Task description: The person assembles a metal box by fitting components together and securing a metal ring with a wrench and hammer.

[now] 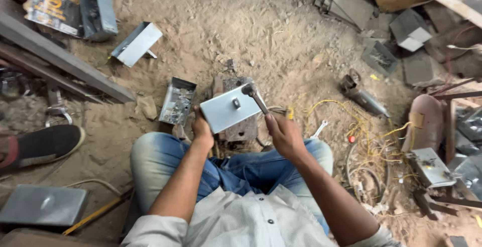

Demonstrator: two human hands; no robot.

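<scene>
Both hands are closed tight, I see: my left hand (202, 129) grips the grey metal box (230, 108) at its seven o'clock corner, my right hand (283, 135) holds the wrench (254, 97), its long handle pointing toward eleven o'clock onto the box's top corner.

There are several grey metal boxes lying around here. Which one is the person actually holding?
The flat grey box at the centre, steadied by the left hand while the right hand holds a hammer against it. The other boxes lie untouched on the dirt.
</scene>
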